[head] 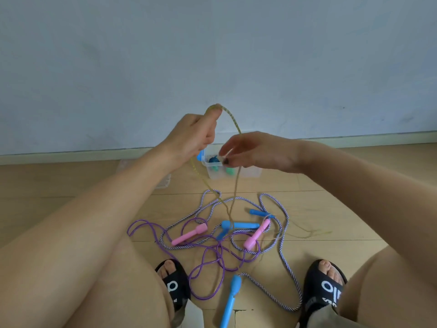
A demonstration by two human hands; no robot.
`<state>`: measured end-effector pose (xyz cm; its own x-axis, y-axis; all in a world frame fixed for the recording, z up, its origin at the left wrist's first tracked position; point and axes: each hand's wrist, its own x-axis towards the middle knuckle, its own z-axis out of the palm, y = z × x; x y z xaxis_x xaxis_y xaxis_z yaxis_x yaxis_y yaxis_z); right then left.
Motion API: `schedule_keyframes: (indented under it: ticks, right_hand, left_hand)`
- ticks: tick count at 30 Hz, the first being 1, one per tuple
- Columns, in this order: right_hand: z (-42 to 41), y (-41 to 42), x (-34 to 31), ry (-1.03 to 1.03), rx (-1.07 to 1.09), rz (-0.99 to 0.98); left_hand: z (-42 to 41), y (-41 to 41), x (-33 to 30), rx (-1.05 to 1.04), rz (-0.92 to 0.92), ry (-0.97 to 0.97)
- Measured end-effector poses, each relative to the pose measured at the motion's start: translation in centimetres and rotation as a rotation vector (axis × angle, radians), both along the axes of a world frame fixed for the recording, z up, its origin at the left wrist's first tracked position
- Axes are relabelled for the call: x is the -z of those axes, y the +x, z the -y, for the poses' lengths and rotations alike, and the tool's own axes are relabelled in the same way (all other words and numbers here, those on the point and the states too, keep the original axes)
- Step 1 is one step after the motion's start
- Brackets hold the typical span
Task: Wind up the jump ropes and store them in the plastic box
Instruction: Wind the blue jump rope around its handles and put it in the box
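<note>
My left hand (195, 134) is raised and shut on a yellow jump rope (233, 119), which loops over its thumb and hangs down to the floor. My right hand (256, 150) is beside it, fingers pinching the hanging strand. Behind the hands stands a clear plastic box (250, 172) holding a wound rope with green handles. On the floor lie a purple rope (205, 263) with pink handles (189, 234), and a striped white-purple rope (283, 261) with blue handles (230, 301).
A grey wall with a pale baseboard (71, 158) runs just behind the box. My knees and two black slippers (324, 290) frame the rope tangle on the wooden floor. A clear lid (165, 181) lies left of the box.
</note>
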<state>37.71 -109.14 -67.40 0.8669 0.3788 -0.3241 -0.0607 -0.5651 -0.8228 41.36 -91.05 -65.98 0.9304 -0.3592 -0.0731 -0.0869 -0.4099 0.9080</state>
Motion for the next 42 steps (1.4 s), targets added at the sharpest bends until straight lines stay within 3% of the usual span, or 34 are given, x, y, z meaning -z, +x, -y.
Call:
schedule_keyframes:
  ticks: [7, 11, 14, 17, 22, 25, 26, 28, 30, 32, 34, 36, 39, 42]
  right_hand:
    - [1.2, 0.8, 0.3, -0.243, 0.042, 0.053]
    - [2.3, 0.5, -1.1, -0.010, 0.056, -0.174]
    - [2.5, 0.7, -2.1, 0.230, 0.125, -0.203]
    - [2.3, 0.8, -2.8, 0.462, 0.229, -0.195]
    - [2.9, 0.9, -4.7, 0.763, 0.352, -0.117]
    - [5.0, 1.6, -5.4, 0.884, 0.479, -0.051]
    - [5.8, 1.9, -5.3, 0.812, 0.539, -0.019]
    - [7.7, 2.4, -3.8, 0.310, 0.616, 0.083]
    - [8.7, 2.1, -1.8, -0.349, 0.458, 0.035]
    - [8.3, 1.0, -0.1, -0.638, 0.189, -0.199]
    - [6.8, 0.1, 0.6, -0.671, 0.021, -0.296]
    - [4.6, 0.0, 0.3, -0.533, -0.012, -0.129]
    - [1.9, 0.5, -0.7, -0.094, 0.092, 0.050]
    - [1.1, 0.8, -1.6, 0.017, 0.144, 0.129]
  left_hand:
    - [-0.6, 0.4, -0.3, -0.086, -0.018, -0.004]
    - [-1.6, 1.0, 0.3, -0.136, 0.094, 0.037]
    - [-1.9, 1.2, 0.9, -0.133, 0.332, 0.194]
    - [-1.3, 1.0, 1.3, -0.025, 0.418, 0.261]
    - [-1.6, 1.7, 2.8, 0.032, 0.154, 0.443]
    - [-3.3, 2.7, 3.5, -0.085, -0.040, 0.359]
    - [-3.8, 2.9, 3.5, -0.146, -0.104, 0.275]
    - [-4.2, 3.2, 2.9, -0.254, -0.169, 0.122]
    - [-3.8, 3.1, 2.2, -0.292, -0.106, 0.041]
    - [-2.7, 2.7, 1.5, -0.234, 0.117, 0.112]
    - [-1.2, 1.6, 0.8, -0.077, 0.404, 0.250]
    - [0.2, 0.5, 0.5, 0.057, 0.553, 0.278]
    - [1.4, -0.1, 0.7, 0.163, 0.618, 0.256]
    - [1.4, 0.5, 1.4, 0.096, 0.593, 0.265]
